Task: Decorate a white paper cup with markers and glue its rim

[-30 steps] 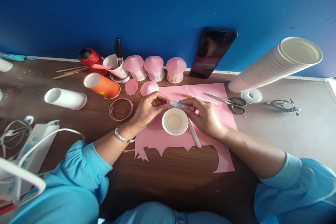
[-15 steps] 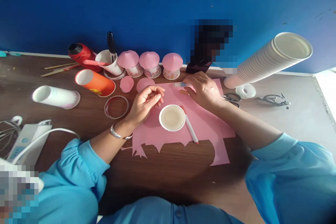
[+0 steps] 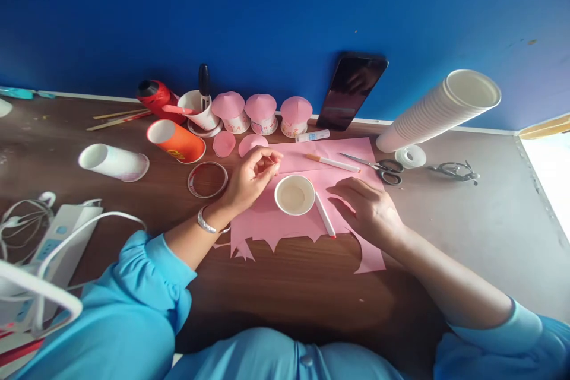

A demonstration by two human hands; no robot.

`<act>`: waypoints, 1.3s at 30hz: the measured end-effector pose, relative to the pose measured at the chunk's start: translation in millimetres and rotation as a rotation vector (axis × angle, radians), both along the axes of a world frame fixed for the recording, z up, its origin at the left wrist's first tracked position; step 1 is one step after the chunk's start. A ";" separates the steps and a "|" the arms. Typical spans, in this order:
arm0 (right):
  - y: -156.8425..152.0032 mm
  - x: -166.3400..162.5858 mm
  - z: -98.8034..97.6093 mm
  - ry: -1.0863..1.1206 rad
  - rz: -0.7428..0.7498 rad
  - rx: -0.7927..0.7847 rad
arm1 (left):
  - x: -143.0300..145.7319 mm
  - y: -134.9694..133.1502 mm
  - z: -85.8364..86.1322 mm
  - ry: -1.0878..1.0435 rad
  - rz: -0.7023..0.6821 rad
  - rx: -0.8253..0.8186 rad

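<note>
A white paper cup (image 3: 294, 195) stands upright on a sheet of pink paper (image 3: 307, 227) with a cut, jagged front edge. Just left of the cup hovers my left hand (image 3: 255, 179), its fingers loosely curled and nothing visible in them. My right hand (image 3: 371, 206) is above the paper's right side, thumb apart from the fingers, with no object showing. Between it and the cup lies a white marker with red ends (image 3: 325, 214). Farther back on the paper rest a marker with an orange-brown end (image 3: 333, 162) and scissors (image 3: 378, 167). A small white tube (image 3: 312, 136) lies at the paper's back edge.
Three small cups with pink cone roofs (image 3: 262, 108) stand at the back. A phone (image 3: 353, 90) leans on the blue wall. Right stands a tall cup stack (image 3: 439, 110); left are an orange cup (image 3: 177, 141), a tape roll (image 3: 207, 180) and a power strip (image 3: 57, 237).
My right hand has come back from the tube and orange-brown-ended marker to the paper's right side, leaving both lying there. My left hand has stayed beside the cup. The view has shifted slightly.
</note>
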State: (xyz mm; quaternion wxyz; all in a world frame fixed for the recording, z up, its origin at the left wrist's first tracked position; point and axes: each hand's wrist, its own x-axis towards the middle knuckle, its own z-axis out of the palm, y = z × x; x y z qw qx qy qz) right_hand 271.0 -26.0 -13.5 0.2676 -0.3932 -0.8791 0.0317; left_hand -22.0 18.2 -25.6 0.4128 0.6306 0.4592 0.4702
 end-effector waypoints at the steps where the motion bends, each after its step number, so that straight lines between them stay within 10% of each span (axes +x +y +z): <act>1: 0.3 0.4 0.4 0.010 -0.005 0.001 | -2.6 -0.8 4.4 0.107 0.047 0.096; 5: 6.0 0.1 5.9 0.031 -0.008 -0.027 | -19.5 2.8 23.9 0.590 0.157 0.347; 11: 10.5 -2.0 2.0 0.020 -0.001 -0.060 | -44.6 25.2 45.5 1.022 0.155 0.206; 31: 7.6 -1.8 -6.7 0.086 0.046 -0.128 | -34.8 45.9 48.8 1.425 -0.176 0.138; 39: 10.2 0.6 2.2 0.133 0.020 -0.153 | -53.6 37.4 55.5 1.062 -0.103 0.110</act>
